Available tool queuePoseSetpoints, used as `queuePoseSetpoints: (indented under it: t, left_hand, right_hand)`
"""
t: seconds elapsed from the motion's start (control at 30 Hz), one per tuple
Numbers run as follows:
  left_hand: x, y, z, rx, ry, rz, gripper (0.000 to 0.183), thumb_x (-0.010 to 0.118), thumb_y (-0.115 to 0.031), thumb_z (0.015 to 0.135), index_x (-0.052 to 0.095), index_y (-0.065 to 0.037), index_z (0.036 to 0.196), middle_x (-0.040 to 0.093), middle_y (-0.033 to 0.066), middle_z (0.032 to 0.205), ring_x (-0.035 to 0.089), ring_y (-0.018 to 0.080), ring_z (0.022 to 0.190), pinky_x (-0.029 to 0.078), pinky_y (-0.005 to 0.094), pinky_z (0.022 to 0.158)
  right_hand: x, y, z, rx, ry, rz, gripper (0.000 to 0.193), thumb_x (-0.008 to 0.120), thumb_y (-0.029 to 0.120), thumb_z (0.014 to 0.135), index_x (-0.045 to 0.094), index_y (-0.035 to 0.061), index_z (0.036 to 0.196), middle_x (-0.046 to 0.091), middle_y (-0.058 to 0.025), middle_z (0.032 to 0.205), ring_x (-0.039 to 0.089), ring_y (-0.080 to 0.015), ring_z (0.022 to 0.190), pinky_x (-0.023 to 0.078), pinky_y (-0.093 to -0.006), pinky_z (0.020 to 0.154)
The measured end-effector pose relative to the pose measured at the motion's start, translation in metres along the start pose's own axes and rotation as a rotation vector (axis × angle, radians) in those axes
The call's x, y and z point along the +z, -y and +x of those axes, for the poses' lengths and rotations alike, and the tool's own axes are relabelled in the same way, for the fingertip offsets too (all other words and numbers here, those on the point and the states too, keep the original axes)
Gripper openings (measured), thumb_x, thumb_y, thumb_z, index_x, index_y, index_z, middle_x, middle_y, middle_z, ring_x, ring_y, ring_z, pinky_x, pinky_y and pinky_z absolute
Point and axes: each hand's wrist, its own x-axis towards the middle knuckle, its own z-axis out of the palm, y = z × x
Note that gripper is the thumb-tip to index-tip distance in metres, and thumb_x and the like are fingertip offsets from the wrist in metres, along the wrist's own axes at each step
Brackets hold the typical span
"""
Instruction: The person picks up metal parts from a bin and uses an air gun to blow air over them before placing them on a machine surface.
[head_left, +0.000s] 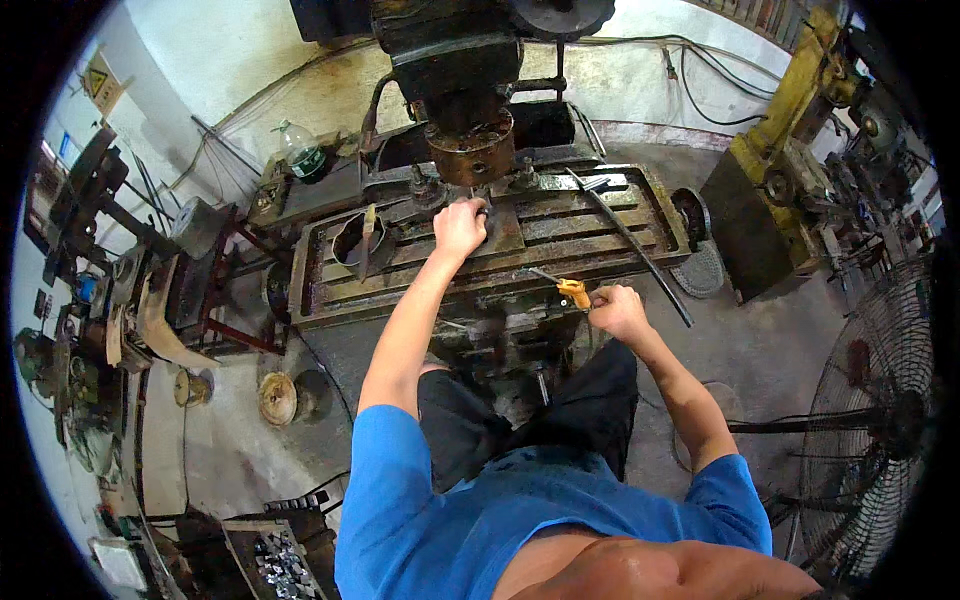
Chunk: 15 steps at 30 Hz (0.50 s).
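My left hand is closed with its fingertips down at the middle of the slotted machine table, just below the round cutter head. A small dark piece shows at its fingers, but what they grip is too hidden to name. My right hand is wrapped round a yellow air blow gun in front of the table edge; its thin metal nozzle points left. Clamp bolts stand left of the cutter head. On the table's right side a long metal bar lies slanted, overhanging the front edge.
An open tin with a wooden-handled tool across it sits on the table's left end. Behind it stands a clear plastic bottle. A large fan and a yellow machine are at right. Round containers stand on the left floor.
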Motion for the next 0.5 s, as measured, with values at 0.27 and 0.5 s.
queuePoseSetpoints:
  t: [0.27,0.5]
  left_hand:
    - [0.011,0.0,0.007,-0.066,-0.039,-0.028,0.024,0.062,-0.02,0.073,0.063,-0.013,0.095,0.063,0.0133,0.085,0.061,0.0317,0.078,0.049,0.0419,0.067]
    - [0.018,0.023,0.02,-0.298,0.014,-0.059,0.031,0.068,-0.027,0.069,0.062,-0.008,0.093,0.064,0.0152,0.084,0.061,0.0323,0.082,0.049,0.042,0.072]
  right_hand:
    - [-0.093,0.024,-0.037,-0.234,-0.124,0.285,0.036,0.059,0.007,0.059,0.063,0.0001,0.094,0.062,-0.0063,0.075,0.057,-0.0118,0.07,0.047,-0.0259,0.066]
    - [-0.294,0.094,0.037,-0.983,-0.845,0.382,0.045,0.05,0.009,0.074,0.05,-0.0072,0.116,0.058,-0.0141,0.111,0.053,-0.0194,0.104,0.039,-0.0297,0.091]
